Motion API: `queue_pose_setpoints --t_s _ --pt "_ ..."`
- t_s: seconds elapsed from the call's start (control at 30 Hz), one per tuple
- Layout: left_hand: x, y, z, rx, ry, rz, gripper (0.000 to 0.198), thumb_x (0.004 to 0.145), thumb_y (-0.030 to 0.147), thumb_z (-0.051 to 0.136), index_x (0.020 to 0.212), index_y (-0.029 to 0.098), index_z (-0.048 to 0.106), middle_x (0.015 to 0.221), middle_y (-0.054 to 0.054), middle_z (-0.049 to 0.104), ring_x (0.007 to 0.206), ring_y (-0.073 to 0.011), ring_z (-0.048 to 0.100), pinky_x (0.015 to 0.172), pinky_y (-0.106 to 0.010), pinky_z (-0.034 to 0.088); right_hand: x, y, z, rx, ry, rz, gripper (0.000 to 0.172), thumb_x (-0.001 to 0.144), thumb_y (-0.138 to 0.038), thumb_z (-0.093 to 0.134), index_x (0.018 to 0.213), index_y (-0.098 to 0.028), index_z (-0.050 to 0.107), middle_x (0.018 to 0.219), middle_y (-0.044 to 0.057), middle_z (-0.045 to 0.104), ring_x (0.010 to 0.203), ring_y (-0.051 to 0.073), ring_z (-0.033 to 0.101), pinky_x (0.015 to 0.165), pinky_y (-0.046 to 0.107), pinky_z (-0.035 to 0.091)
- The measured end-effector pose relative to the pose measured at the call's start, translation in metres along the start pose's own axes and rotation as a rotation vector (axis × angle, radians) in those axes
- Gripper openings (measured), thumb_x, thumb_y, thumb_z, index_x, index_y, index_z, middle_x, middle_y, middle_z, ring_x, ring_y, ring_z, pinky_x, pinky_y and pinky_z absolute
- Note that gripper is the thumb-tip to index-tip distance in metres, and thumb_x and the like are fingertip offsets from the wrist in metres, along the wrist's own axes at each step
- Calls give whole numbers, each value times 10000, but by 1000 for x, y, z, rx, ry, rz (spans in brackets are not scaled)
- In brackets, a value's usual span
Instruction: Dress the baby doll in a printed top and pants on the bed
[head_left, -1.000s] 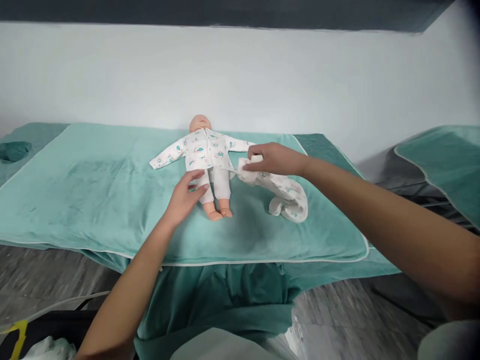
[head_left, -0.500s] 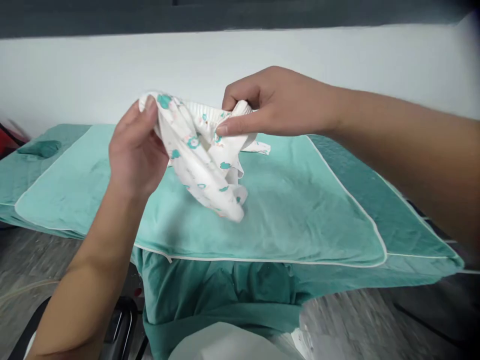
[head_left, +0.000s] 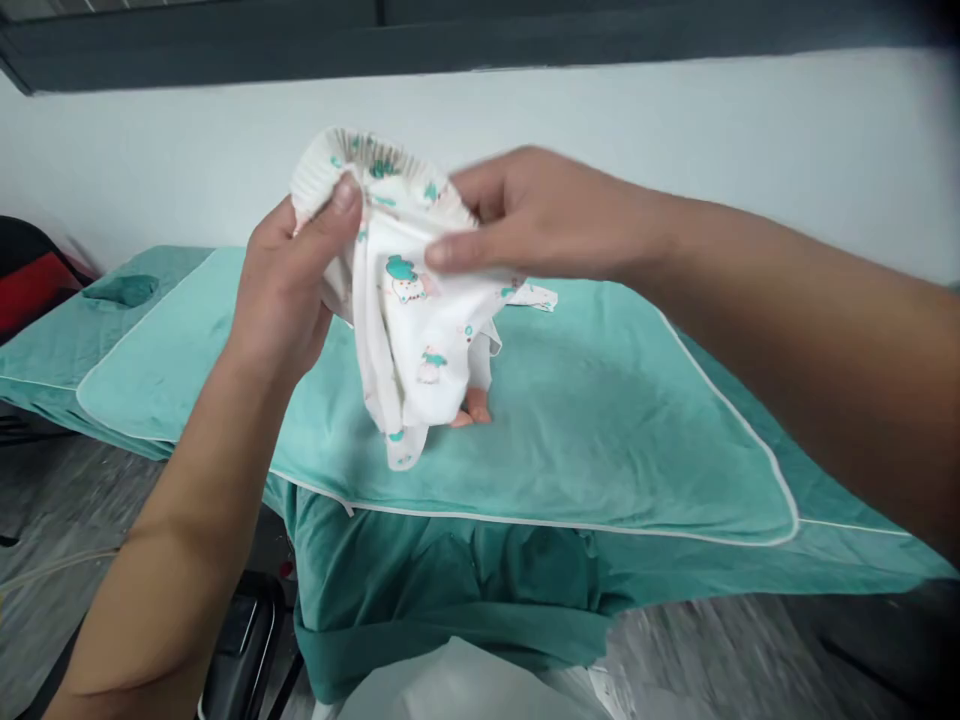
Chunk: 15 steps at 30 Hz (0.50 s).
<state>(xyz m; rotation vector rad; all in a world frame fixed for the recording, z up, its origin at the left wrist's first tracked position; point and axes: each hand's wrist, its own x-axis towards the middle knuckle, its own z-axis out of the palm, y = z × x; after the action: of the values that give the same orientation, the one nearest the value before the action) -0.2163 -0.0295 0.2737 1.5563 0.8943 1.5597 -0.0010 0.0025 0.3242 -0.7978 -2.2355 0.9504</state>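
Small white baby pants (head_left: 420,320) with a green and pink print hang in the air between my hands, their ribbed elastic waistband at the top. My left hand (head_left: 289,265) is closed on the left side of the waistband, thumb in front. On the right side my right hand (head_left: 525,215) pinches the cloth just below the band, thumb in front and fingers behind. Behind the pants, tiny skin-coloured feet (head_left: 476,405), apparently a doll's, rest on the light green mat (head_left: 600,430). A white printed sleeve (head_left: 536,297) shows past the cloth; the rest is hidden.
The mat with white piping lies on a green-covered table (head_left: 847,550) that has a hole (head_left: 124,290) at its left end. A white wall (head_left: 712,130) stands behind. Below left is a black chair-like object (head_left: 240,640); a red and black item (head_left: 34,285) is far left.
The pants have been turned and straightened so the waistband opens upward and the legs hang down. My left hand shifted slightly right; the small feet have come into view.
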Motion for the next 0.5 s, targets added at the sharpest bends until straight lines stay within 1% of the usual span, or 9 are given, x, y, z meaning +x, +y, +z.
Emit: queue_pose_setpoints --t_s 0.03,0.07,0.1,0.2,0.27,0.33,0.37,0.43,0.5 --pt "0 -2 1 -51 -16 -29 435 946 582 686 1100 175 709 1110 -67 765 1353 -358 637 1065 -469 586 -2 4 2 13 -87 33 402 808 -567 839 897 -186 749 753 -9 674 692 126 620 567 227 473" --pt "0 -6 2 -91 -40 -66 448 956 595 662 1113 178 715 1129 -73 766 1386 -371 614 1076 -481 586 -4 8 4 38 -120 46 414 817 -583 827 889 -181 758 749 -5 680 690 131 630 576 231 485" --pt "-1 -9 3 -121 -61 -103 452 961 599 651 1120 182 722 1135 -71 767 1409 -381 595 1080 -490 588 -5 11 7 84 -102 38 416 832 -595 810 883 -186 757 753 -8 683 698 134 641 588 234 494" --pt "-8 -24 4 -155 -104 -216 445 907 564 740 1163 200 733 1149 -53 771 1420 -408 580 1066 -510 609 -2 18 16 320 66 -38 404 864 -609 778 870 -209 724 817 -13 708 746 141 665 633 247 528" --pt "-16 -35 1 -148 -180 -314 513 791 500 876 1192 215 732 1158 -52 781 1392 -436 598 1034 -526 633 1 22 20 457 158 -69 406 861 -608 785 816 -217 682 813 0 701 759 149 664 675 265 559" --pt "-22 -44 -5 -165 -245 -414 601 698 428 956 1215 224 727 1162 -59 794 1362 -469 612 1012 -554 649 3 28 23 550 224 -52 417 871 -603 777 768 -224 637 772 3 668 752 154 655 705 274 575" --pt "-25 -48 -7 -192 -244 -452 622 685 406 966 1228 225 722 1162 -63 799 1352 -479 615 1014 -569 649 3 32 24 587 259 -25 420 882 -602 766 764 -224 625 762 1 658 750 153 655 710 273 579" --pt "-27 -54 -8 -270 -178 -478 621 712 379 952 1260 219 708 1174 -68 802 1355 -481 610 1059 -583 626 -1 43 28 638 291 54 436 894 -624 741 781 -218 631 759 -2 665 739 151 667 691 269 585" --pt "-27 -59 -5 -342 -90 -455 602 751 352 929 1287 209 696 1194 -69 799 1378 -467 593 1121 -577 586 -7 57 34 622 212 145 484 867 -682 733 801 -209 657 748 3 694 705 161 689 637 274 591"
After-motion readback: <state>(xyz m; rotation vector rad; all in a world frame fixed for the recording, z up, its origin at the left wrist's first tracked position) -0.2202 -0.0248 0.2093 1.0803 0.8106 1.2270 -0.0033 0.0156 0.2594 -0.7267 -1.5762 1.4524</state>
